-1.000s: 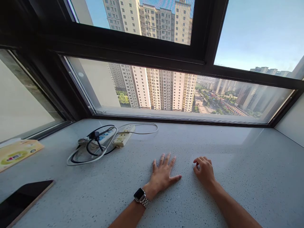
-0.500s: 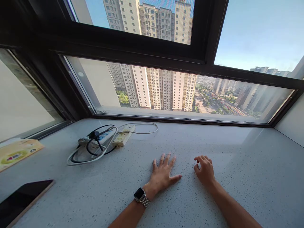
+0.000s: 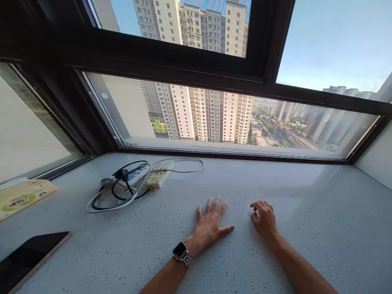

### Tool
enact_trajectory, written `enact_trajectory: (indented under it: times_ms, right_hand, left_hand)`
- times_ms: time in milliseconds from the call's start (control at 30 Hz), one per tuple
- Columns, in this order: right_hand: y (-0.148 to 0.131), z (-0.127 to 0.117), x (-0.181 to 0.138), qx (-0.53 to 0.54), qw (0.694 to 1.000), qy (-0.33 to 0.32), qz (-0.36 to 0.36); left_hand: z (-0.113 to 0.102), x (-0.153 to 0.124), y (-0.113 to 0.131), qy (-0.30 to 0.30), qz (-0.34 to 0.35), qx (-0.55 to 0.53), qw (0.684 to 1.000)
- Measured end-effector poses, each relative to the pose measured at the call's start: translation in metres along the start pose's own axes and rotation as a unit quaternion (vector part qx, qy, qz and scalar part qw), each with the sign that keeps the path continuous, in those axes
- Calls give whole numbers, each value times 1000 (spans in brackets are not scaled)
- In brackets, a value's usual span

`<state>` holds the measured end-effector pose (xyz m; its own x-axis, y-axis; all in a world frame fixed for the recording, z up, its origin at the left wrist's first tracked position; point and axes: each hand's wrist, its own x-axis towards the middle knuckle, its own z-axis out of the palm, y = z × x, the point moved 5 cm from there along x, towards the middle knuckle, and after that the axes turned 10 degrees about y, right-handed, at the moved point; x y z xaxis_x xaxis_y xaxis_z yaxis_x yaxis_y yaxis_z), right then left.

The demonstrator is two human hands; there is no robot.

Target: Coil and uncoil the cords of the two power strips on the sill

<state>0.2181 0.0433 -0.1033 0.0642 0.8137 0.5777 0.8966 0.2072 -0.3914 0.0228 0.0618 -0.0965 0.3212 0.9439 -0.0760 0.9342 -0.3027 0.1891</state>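
My left hand (image 3: 210, 224) lies flat on the speckled grey stone sill (image 3: 306, 220), fingers spread, holding nothing. A square watch on a metal band (image 3: 182, 253) is on its wrist. My right hand (image 3: 263, 220) rests on the sill a little to the right, fingers curled under loosely, with nothing visible in them. The two hands are apart and touch only the sill.
Two power strips with a tangle of white and black cables (image 3: 134, 181) lie at the back left. A dark phone (image 3: 27, 259) sits at the lower left, a yellow packet (image 3: 23, 198) beyond it. A black-framed window (image 3: 190, 73) runs along the back.
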Motion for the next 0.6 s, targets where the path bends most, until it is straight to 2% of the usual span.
enact_trajectory:
  times_ms: [400, 600]
  right_hand:
    - [0, 2, 0, 3, 1000, -13, -4]
    - [1, -1, 0, 21, 999, 37, -7]
  left_hand:
    - [4, 2, -2, 3, 2, 1, 1000]
    - [1, 1, 0, 0, 1, -1, 1000]
